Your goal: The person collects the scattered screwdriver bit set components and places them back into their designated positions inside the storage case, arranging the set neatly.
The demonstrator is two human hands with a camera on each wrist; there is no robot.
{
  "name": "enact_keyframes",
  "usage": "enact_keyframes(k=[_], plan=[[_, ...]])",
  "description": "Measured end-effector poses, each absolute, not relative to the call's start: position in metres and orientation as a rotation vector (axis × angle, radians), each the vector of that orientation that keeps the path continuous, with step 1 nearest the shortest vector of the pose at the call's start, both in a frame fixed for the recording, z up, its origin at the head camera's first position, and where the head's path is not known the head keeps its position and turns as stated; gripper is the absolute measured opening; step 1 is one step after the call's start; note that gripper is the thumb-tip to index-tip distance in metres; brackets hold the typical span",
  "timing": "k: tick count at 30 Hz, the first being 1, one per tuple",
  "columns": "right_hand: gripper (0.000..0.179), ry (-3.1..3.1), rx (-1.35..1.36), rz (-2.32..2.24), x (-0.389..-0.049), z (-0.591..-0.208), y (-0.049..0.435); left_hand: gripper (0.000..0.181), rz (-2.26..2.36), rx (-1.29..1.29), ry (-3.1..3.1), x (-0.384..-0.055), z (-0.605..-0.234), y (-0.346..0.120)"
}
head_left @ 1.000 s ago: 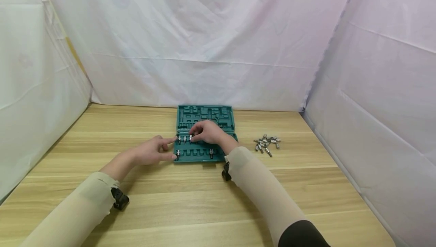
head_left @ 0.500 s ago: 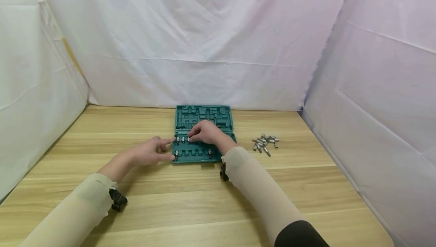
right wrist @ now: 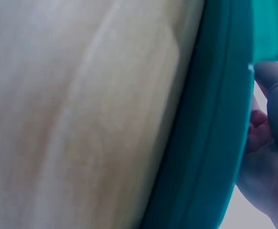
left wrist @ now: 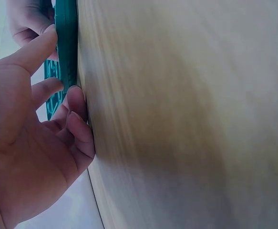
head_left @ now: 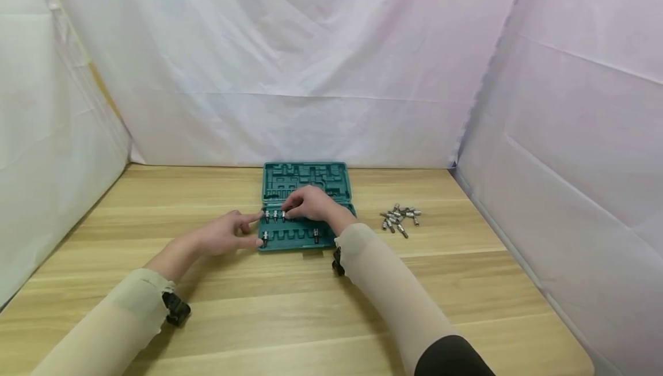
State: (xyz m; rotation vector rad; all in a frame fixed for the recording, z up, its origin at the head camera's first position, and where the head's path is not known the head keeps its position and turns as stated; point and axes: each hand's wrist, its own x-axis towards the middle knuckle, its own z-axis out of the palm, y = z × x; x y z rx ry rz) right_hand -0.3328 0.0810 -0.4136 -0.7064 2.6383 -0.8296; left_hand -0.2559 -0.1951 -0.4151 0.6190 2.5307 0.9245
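Note:
A teal tool case (head_left: 290,246) lies opened flat on the table, its moulded lid toward the back. Several silver bit sockets with dark tips stand in its rows, including one bit socket (head_left: 316,235) in the front row. My right hand (head_left: 313,204) reaches over the case and pinches a small bit socket (head_left: 284,215) at the third place of the back row. My left hand (head_left: 228,234) touches the left edge, index finger near the back corner and thumb at the front. In the left wrist view its thumb (left wrist: 41,50) rests on the rim; the other fingers curl loosely.
A loose pile of bit sockets (head_left: 399,217) lies on the wooden table (head_left: 290,318), right of the case. White cloth (head_left: 311,76) hangs behind and at both sides. The case's wall (right wrist: 200,143) fills much of the right wrist view.
My right fingers have lowered slightly, with the bit socket now lined up beside the other two in the back row. My left hand stays at the case's edge. The head view has shifted slightly.

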Motion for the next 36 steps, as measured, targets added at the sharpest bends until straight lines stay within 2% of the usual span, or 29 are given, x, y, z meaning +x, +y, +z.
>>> enact_keyframes(k=[5,18,36], plan=[[0.023,2.585,-0.761,-0.877,-0.334,-0.416,0.085,0.087,0.929,0.614,2.532,-0.252,-0.416,-0.198],[0.021,2.64,-0.817,-0.671,-0.339,-0.411,0.077,0.087,0.931,0.588,2.516,-0.254,-0.416,-0.199],[0.016,2.633,-0.744,-0.761,-0.338,-0.413,0.073,0.087,0.928,0.591,2.514,-0.254,-0.415,-0.2]])
